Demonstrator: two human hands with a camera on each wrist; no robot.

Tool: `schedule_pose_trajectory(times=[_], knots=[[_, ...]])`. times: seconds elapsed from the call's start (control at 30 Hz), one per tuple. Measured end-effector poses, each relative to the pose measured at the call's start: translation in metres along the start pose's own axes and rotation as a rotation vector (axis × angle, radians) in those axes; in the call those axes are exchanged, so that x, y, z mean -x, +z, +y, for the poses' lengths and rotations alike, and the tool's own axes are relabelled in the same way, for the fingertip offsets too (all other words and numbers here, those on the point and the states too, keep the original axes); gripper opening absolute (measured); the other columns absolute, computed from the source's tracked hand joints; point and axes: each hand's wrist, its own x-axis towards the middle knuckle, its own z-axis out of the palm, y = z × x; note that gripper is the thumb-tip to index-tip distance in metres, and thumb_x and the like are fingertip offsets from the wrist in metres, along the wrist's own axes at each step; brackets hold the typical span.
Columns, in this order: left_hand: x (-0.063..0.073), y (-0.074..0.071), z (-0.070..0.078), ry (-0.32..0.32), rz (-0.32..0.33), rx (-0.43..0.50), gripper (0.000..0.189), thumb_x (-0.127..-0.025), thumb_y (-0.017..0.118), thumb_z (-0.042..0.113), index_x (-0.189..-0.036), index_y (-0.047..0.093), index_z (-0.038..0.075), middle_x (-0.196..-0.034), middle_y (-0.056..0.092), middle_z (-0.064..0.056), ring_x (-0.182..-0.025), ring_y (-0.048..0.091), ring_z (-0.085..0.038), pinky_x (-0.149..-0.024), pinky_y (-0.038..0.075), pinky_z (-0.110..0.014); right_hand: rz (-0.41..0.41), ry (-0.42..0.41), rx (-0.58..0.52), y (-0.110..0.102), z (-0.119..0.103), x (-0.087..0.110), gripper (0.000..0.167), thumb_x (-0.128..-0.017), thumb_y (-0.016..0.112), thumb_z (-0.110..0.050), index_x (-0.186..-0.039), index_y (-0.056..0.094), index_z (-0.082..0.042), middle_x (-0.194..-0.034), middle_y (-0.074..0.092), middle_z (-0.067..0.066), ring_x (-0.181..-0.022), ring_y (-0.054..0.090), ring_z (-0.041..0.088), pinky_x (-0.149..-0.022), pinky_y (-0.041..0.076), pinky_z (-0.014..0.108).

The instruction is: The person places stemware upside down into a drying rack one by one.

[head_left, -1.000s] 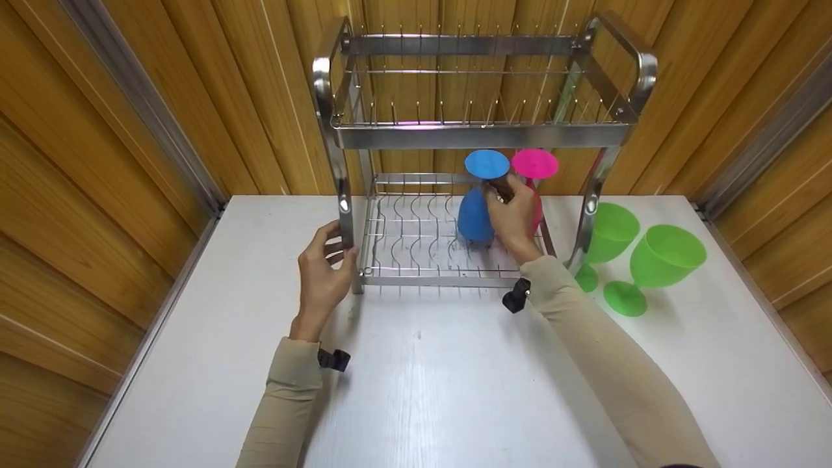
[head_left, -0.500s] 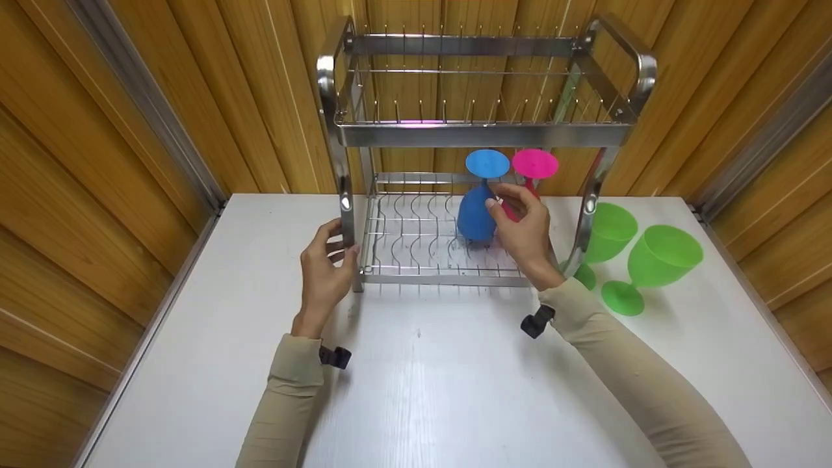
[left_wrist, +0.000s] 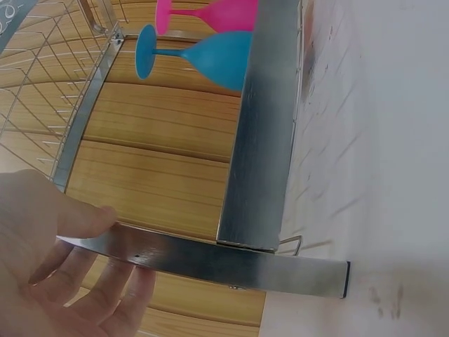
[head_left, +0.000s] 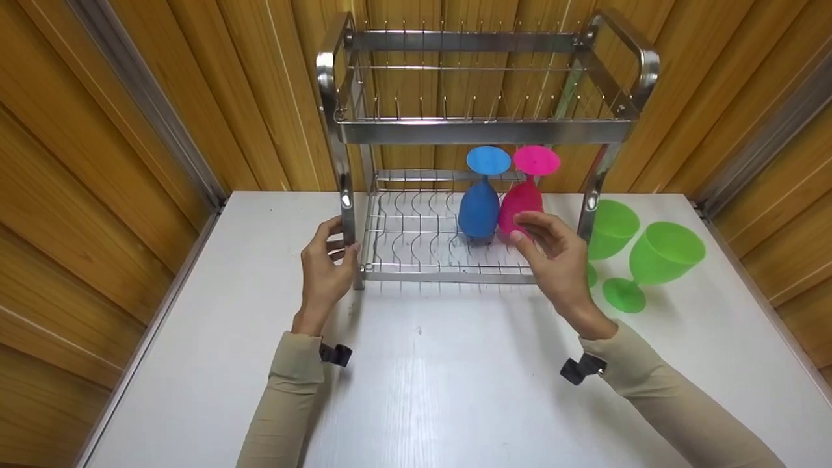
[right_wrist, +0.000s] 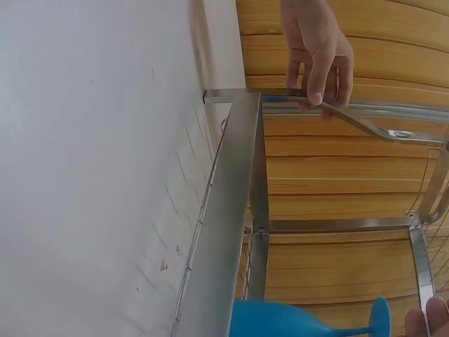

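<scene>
A two-tier metal dish rack [head_left: 484,133] stands on the table. My left hand [head_left: 328,270] grips its left front leg [left_wrist: 189,256], thumb on one side and fingers on the other. On the lower tier a blue goblet [head_left: 480,211] and a pink goblet [head_left: 520,201] stand upside down side by side, bases up. My right hand [head_left: 559,260] holds nothing; its fingers are loosely bent in front of the pink goblet and hide its lower part. In the right wrist view only fingertips of that hand show at the bottom right corner, near the blue goblet's base.
Two green goblets stand upright on the white table [head_left: 416,390] right of the rack: a front one [head_left: 666,253] and a back one [head_left: 614,227], partly behind the rack's right leg. Thin upright prongs line the upper tier. Wood-panelled walls [head_left: 97,195] enclose the table on three sides.
My right hand has let go of the blue goblet and drawn back toward the right and the front. The blue goblet stays on the lower tier. My left hand keeps its grip.
</scene>
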Motion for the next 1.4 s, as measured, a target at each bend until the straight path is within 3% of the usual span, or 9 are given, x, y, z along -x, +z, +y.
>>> schedule_pose_trajectory(times=[0.27,0.67,0.97,1.23,1.4], knots=[[0.002,0.001,0.000,-0.008,-0.010,0.001,0.047,-0.095,0.074,-0.004,-0.140,0.061,0.000,-0.126,0.072,-0.020,-0.103,0.077,-0.038,-0.092,0.067,-0.047,0.050,-0.049,-0.041,-0.051,0.006,0.031,0.032,-0.097,0.070,0.011,-0.129,0.066,0.015,-0.122,0.074,0.014,-0.116,0.071,0.019,-0.107,0.056,0.024],[0.001,0.000,-0.002,-0.030,-0.014,0.009,0.048,-0.096,0.072,-0.005,-0.142,0.060,0.002,-0.120,0.074,-0.020,-0.102,0.077,-0.036,-0.091,0.067,-0.047,0.236,0.096,-0.083,-0.109,0.020,0.062,0.032,-0.094,0.070,0.014,-0.125,0.064,0.020,-0.113,0.076,0.010,-0.107,0.073,0.017,-0.096,0.060,0.019],[0.001,-0.002,-0.002,-0.039,-0.033,0.023,0.047,-0.096,0.072,-0.005,-0.141,0.060,0.003,-0.118,0.075,-0.020,-0.102,0.077,-0.035,-0.090,0.067,-0.048,0.393,0.096,-0.078,-0.142,0.039,0.073,0.031,-0.091,0.073,0.016,-0.120,0.065,0.021,-0.105,0.076,0.009,-0.098,0.073,0.016,-0.092,0.061,0.017],[0.000,-0.003,-0.004,-0.034,-0.038,0.039,0.046,-0.096,0.073,-0.005,-0.140,0.061,0.003,-0.117,0.074,-0.025,-0.099,0.077,-0.036,-0.088,0.067,-0.049,0.564,0.143,-0.079,-0.163,0.061,0.072,0.030,-0.087,0.078,0.014,-0.114,0.067,0.010,-0.103,0.070,0.010,-0.097,0.069,0.016,-0.091,0.059,0.015],[0.000,-0.002,-0.005,-0.033,-0.038,0.045,0.046,-0.096,0.073,-0.005,-0.139,0.061,0.003,-0.116,0.075,-0.021,-0.099,0.078,-0.036,-0.088,0.067,-0.050,0.643,0.270,-0.067,-0.173,0.074,0.068,0.040,-0.084,0.082,0.011,-0.113,0.061,-0.006,-0.109,0.061,0.006,-0.104,0.063,0.015,-0.095,0.056,0.012]])
